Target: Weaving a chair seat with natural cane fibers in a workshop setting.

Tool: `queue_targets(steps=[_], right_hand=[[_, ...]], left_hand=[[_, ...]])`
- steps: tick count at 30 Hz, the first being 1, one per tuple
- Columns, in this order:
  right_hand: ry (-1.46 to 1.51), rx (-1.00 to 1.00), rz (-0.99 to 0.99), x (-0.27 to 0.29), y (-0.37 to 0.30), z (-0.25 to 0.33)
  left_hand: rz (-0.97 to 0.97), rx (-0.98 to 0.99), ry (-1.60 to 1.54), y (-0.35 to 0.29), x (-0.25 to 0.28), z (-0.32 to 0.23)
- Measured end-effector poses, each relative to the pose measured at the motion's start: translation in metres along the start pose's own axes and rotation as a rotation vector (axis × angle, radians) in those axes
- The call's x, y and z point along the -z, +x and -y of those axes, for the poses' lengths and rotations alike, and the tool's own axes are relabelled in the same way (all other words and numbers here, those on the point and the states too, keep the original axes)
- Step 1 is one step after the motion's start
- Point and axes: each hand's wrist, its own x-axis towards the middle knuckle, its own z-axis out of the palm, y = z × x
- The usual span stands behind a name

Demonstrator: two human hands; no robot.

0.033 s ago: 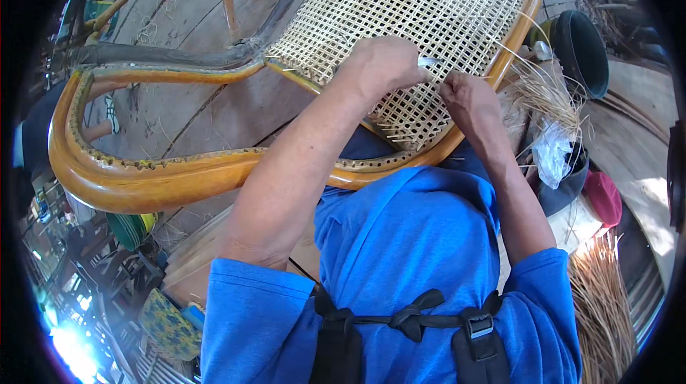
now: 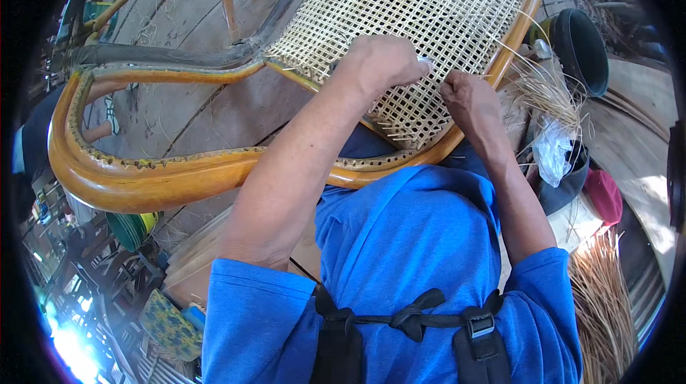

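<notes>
A woven cane seat panel (image 2: pixel 429 5) is set in a curved orange-brown wooden chair frame (image 2: pixel 143 176) that lies across my lap. My left hand (image 2: pixel 382 62) rests fisted on the weave near its lower edge. A small silvery metal tool (image 2: pixel 426 61) pokes out of its fingers. My right hand (image 2: pixel 468 98) is just right of it, by the frame's rim, with its fingers pinched on a thin cane strand (image 2: pixel 446 78). The two hands almost touch at the tool tip. Short strand ends (image 2: pixel 396 130) stick out along the unfinished edge of the weave.
A black bucket (image 2: pixel 582 48) stands at the upper right, with loose cane strands (image 2: pixel 550 91) beside it. Below those are a clear plastic bag (image 2: pixel 554 148) and a red object (image 2: pixel 604 194). A cane bundle (image 2: pixel 607 305) lies lower right. Wooden floor planks (image 2: pixel 179 105) show under the frame.
</notes>
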Motion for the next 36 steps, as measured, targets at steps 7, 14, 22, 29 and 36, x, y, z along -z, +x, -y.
queue_targets(steps=[7,14,22,29,36], right_hand=[[-0.055,-0.046,-0.039,-0.007,-0.002,0.003],[0.026,-0.017,-0.02,-0.005,-0.007,0.0],[-0.014,-0.047,0.011,-0.01,0.002,-0.007],[-0.19,0.032,-0.145,-0.021,0.002,0.004],[0.363,0.151,-0.12,-0.008,0.013,0.026]], left_hand=[[0.145,-0.043,0.196,-0.007,0.014,-0.005],[0.128,-0.047,0.256,-0.004,0.018,-0.015],[0.122,-0.172,0.347,0.003,0.009,-0.032],[0.111,-0.065,0.184,0.008,0.0,-0.011],[0.12,0.161,0.318,-0.018,0.047,0.011]])
